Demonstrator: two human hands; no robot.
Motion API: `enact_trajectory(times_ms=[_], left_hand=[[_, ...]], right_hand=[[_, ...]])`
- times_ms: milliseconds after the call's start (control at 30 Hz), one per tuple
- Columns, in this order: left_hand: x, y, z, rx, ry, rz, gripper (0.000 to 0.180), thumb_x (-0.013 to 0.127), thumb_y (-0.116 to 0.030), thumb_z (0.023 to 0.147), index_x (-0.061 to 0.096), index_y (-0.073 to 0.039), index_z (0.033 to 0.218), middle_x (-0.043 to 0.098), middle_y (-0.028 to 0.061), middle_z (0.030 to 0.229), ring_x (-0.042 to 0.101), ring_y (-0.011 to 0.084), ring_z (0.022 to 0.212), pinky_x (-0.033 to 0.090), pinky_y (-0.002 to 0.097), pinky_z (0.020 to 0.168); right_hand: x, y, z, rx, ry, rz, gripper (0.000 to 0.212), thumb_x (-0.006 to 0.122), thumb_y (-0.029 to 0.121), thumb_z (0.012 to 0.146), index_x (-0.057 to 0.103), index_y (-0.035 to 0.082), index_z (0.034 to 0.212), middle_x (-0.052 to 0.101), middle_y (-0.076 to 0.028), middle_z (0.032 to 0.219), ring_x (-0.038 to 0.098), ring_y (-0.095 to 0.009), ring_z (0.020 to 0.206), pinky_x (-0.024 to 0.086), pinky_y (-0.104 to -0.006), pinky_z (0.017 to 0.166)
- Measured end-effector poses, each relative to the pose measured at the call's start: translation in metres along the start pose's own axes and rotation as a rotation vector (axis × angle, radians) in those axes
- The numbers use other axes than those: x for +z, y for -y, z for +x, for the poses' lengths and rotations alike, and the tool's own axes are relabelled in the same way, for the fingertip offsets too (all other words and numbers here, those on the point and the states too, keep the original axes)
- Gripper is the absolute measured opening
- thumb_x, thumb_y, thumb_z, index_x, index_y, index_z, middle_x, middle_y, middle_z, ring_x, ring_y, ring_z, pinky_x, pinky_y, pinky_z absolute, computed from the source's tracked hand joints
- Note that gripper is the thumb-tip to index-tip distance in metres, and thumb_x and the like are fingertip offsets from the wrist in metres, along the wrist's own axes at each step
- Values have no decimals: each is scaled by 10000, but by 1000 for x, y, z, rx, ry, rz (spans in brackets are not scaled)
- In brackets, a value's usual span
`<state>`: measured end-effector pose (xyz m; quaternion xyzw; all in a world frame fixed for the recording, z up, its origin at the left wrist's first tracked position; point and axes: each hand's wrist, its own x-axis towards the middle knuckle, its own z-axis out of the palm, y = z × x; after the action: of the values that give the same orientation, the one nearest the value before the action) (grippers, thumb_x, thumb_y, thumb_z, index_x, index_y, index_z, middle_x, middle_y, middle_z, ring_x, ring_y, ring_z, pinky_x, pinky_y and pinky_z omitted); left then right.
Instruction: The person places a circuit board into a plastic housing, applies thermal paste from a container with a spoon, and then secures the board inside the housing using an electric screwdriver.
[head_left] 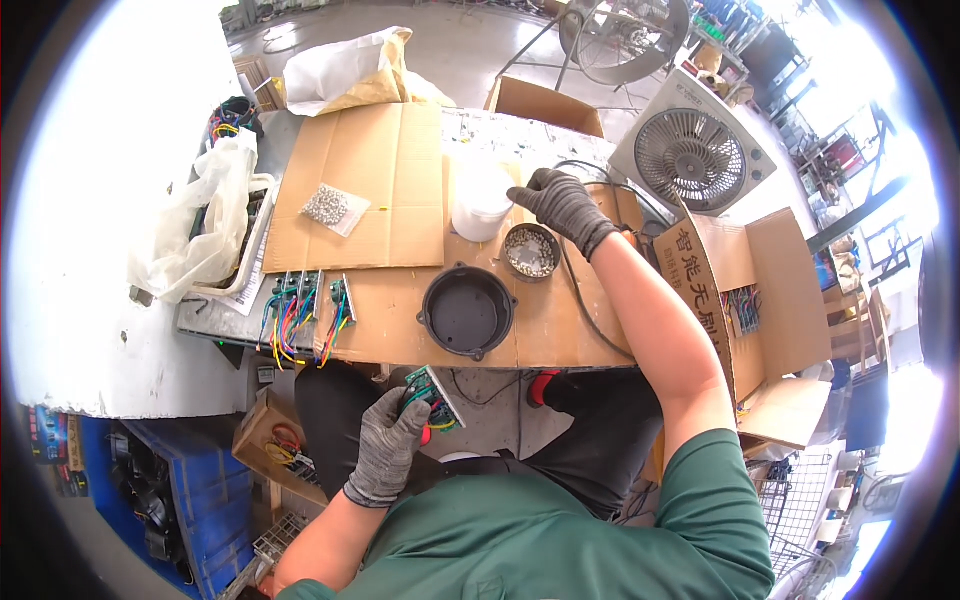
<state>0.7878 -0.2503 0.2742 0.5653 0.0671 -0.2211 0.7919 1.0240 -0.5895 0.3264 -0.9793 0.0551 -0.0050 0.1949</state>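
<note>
My left hand [388, 445], in a grey knit glove, is closed on a green circuit board [430, 396] with short wires, held above my lap. My right hand [563, 205], gloved likewise, reaches over the table with thumb and forefinger drawn together at the right side of a white tub [482, 205]. What those fingertips hold, if anything, is too small to make out. Just below that hand sits a round dark dish of small metal parts [532, 251]. Nearer me stands a black round housing [467, 311] with lugs on its rim.
Several wired circuit boards [295, 305] lie at the table's left front. A bag of small metal parts [335, 208] rests on a cardboard sheet [390, 150]. A fan [690, 160] and an open carton [770, 290] stand at right. A dark cable [580, 300] crosses the table.
</note>
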Motion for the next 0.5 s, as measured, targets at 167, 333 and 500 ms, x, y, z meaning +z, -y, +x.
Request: enact_trajectory(times_ms=[167, 333, 500], left_hand=[[-7, -1, 6, -51, 1, -56, 293, 769, -307, 954, 675, -55, 1070, 616, -62, 804, 498, 21, 642, 394, 195, 565], [-11, 3, 11, -83, 19, -78, 324, 775, -332, 946, 666, -61, 1086, 602, -59, 781, 485, 23, 609, 370, 192, 538], [-9, 4, 14, -23, 22, -125, 354, 766, -362, 949, 657, -60, 1097, 581, -57, 753, 481, 27, 608, 362, 195, 530]], right_hand=[[8, 7, 28, -187, 43, -6, 309, 650, 326, 835, 760, 44, 897, 736, -206, 885, 711, -369, 842, 561, -438, 817], [10, 24, 51, -390, -6, -163, 197, 651, 211, 790, 765, 51, 810, 732, -214, 862, 705, -383, 786, 571, -459, 783], [15, -2, 64, -743, -153, -271, 106, 657, 72, 777, 733, 45, 709, 697, -195, 725, 694, -295, 669, 561, -395, 632]])
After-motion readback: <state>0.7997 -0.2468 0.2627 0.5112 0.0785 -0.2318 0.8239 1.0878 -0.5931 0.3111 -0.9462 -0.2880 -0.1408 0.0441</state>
